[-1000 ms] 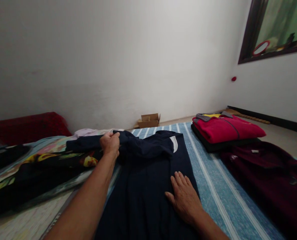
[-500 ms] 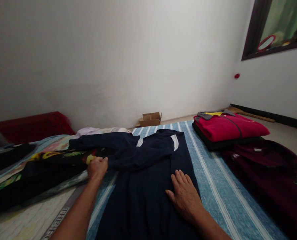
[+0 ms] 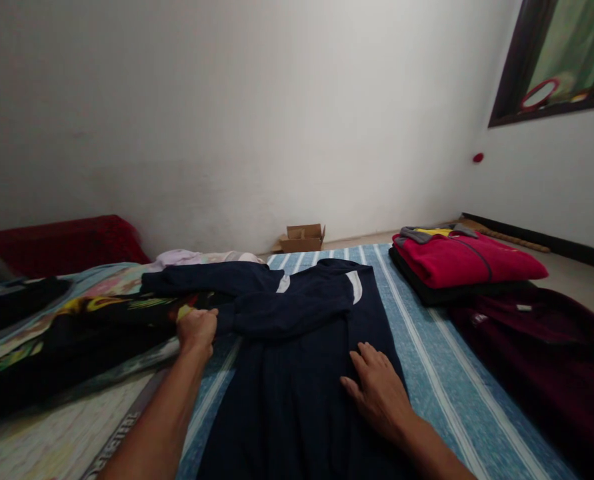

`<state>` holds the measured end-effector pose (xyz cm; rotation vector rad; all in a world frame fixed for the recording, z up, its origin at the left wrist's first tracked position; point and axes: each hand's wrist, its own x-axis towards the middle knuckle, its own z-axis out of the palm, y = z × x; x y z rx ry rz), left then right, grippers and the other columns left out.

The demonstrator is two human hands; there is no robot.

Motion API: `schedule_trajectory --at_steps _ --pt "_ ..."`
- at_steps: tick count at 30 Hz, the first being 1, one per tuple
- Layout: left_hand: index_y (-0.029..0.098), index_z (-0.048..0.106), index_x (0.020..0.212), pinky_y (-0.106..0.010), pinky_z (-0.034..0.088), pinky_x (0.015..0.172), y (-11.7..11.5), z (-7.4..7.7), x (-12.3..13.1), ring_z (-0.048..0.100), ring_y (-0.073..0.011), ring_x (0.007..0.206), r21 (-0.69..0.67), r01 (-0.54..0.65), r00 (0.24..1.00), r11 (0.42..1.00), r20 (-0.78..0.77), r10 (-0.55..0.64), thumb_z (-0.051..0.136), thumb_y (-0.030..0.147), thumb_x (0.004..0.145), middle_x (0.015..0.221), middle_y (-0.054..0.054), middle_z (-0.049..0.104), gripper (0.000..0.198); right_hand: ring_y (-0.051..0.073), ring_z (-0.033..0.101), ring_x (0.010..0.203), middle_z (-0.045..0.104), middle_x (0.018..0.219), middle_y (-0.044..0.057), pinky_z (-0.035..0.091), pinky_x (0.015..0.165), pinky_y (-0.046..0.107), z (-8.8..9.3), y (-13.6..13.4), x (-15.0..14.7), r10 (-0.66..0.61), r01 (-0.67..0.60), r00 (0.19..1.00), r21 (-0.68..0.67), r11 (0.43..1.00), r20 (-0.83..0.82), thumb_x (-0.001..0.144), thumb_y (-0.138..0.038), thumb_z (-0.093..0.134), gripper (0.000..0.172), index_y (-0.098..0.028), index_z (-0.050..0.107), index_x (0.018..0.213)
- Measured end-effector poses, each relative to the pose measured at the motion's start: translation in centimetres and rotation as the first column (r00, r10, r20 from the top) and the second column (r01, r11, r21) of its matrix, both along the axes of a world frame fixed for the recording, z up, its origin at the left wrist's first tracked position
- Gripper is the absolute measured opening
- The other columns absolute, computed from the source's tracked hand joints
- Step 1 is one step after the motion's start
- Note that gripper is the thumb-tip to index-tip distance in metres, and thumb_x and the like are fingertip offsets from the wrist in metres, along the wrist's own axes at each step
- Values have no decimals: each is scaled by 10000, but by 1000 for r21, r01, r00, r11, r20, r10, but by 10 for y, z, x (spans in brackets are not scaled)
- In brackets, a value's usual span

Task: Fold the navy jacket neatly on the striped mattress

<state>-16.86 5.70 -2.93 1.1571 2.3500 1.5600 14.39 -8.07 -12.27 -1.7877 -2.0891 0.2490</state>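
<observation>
A navy jacket [image 3: 301,387] with white shoulder patches lies spread out in front of me. One of its sleeves [image 3: 287,315] is folded across the body towards the left. My left hand [image 3: 198,330] is closed on the end of that sleeve, left of the body. The other sleeve stretches out leftwards behind it. Flat on the jacket's right side rests my right hand [image 3: 379,387], fingers extended and touching the cloth. Just beyond my left hand lies a black garment with a yellow and green print [image 3: 111,327].
A folded pink fleece [image 3: 471,259] sits on a black folded garment at the right, with a maroon garment [image 3: 541,360] nearer. Blue striped bedding [image 3: 421,353] lies underneath. An open cardboard box [image 3: 303,239] stands by the wall, and a red cloth-like item [image 3: 67,247] is at far left.
The view has shifted slightly. My right hand has lifted its fingers a little but stays on the jacket's right side; my left hand keeps its hold on the sleeve end.
</observation>
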Motion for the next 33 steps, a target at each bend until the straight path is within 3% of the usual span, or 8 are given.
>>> schedule_trajectory --at_steps 3,6,8,11,15,18,24,33 --pt "172 566 689 -400 475 715 -3 2 -5 598 -282 751 -114 7 993 993 -116 -20 616 214 589 653 -43 584 120 272 448 1191 488 1298 150 372 963 381 17 20 0 -5 4 1000 44 999 13 862 -363 452 414 -145 547 1202" --pt "140 556 972 -417 469 780 -11 8 0 585 -313 904 -190 -18 936 982 -348 -50 555 255 677 889 -122 624 316 269 435 1180 495 1272 139 365 943 370 30 50 -5 -7 -3 997 131 991 76 853 -279 468 348 -158 553 1168" --pt "123 542 1021 -426 442 851 -19 11 12 540 -320 1012 -117 -5 822 993 -566 -63 517 253 723 1006 -157 601 326 264 429 1168 516 1227 134 351 937 366 29 70 -9 -7 -15 992 171 985 125 852 -222 456 315 -158 556 1144" --pt "150 578 902 -379 423 885 -23 11 45 551 -271 979 -125 216 622 968 -746 -235 481 210 759 968 -120 614 183 246 453 1104 560 1115 125 342 912 361 16 86 -16 25 -59 983 183 981 182 854 -161 430 263 -163 579 1070" --pt "189 602 822 -272 451 795 7 -7 106 597 -175 853 -454 537 401 711 -603 -689 428 170 811 879 -43 644 175 240 433 1103 562 1073 122 332 892 355 -2 89 -18 30 -70 982 215 974 188 865 -134 399 260 -161 578 1052" --pt "206 629 932 -248 438 850 50 -32 145 594 -157 940 -621 589 243 518 -475 -846 455 134 792 993 -21 657 235 222 449 1059 563 1037 99 339 866 333 -5 89 -15 46 -78 987 208 975 156 857 -129 407 271 -176 558 1077" --pt "171 594 1062 -322 435 882 102 -71 163 556 -217 1035 -668 478 271 570 -505 -820 460 173 820 1087 -92 617 277 208 468 974 561 1010 70 345 840 320 -4 93 -13 46 -60 995 169 984 86 844 -131 419 326 -193 507 1152" --pt "135 591 925 -338 457 815 113 -70 165 564 -249 986 -680 385 221 624 -588 -778 375 154 847 982 -130 599 231 219 445 980 548 1001 80 341 838 338 -9 96 -14 47 -68 993 195 978 111 851 -127 415 379 -178 470 1223"
